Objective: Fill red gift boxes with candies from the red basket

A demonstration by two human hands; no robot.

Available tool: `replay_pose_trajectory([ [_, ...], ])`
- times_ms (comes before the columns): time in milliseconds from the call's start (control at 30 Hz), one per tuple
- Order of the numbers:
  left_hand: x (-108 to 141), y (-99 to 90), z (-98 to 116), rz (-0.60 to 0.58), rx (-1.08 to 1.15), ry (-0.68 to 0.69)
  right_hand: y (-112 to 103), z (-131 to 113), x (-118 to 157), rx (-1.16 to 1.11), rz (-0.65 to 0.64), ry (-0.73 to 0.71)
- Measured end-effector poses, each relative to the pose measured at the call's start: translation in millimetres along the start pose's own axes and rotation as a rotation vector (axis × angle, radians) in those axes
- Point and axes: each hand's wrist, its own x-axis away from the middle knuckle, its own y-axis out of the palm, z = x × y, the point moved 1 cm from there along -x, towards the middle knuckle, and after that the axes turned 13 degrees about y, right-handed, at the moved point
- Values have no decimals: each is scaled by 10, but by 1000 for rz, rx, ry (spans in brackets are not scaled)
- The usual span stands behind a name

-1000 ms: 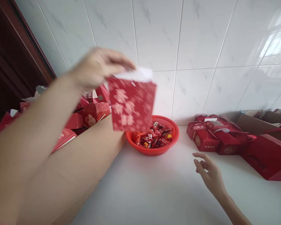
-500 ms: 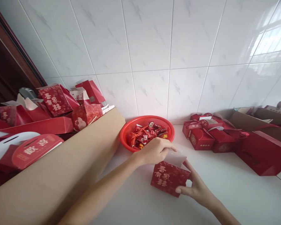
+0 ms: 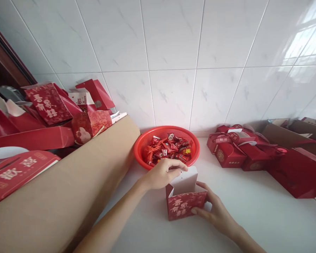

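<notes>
A red gift box [image 3: 185,205] with gold characters stands upright on the white counter, its top open and its white inner flap raised at the back. My right hand [image 3: 214,207] grips the box's right side, thumb on the front face and fingers behind. With bent fingers, my left hand [image 3: 164,173] holds the upper left edge of the white flap [image 3: 186,181]. Just behind, a red plastic basket [image 3: 137,151] contains many small wrapped candies [image 3: 171,149], its front rim partly hidden by my left hand.
On the left, a large cardboard carton [image 3: 94,179] is heaped with red gift boxes [image 3: 48,105]. Several closed red boxes [image 3: 230,154] cluster at the right, beside a bigger red box [image 3: 300,172] and another carton [image 3: 281,135]. A tiled wall [image 3: 173,95] bounds the back.
The gift box has turned and tipped more upright, so its open top and white flap show better. My left hand has moved slightly left and down along the flap. The view has shifted a little.
</notes>
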Motion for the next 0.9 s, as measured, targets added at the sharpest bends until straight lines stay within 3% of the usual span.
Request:
replay_pose_trajectory([
  [300,-30,43,-120,-86,126,-102,63,75,-64,-32,-26,-67],
  [467,-75,15,-148,-156,160,-81,71,115,-95,-18,-59,-108],
  [733,-41,-242,-30,-273,48,67,39,135,-70,-8,3,-28],
  [900,2,-504,-76,-186,-7,119,20,106,-70,-52,-59,-39],
])
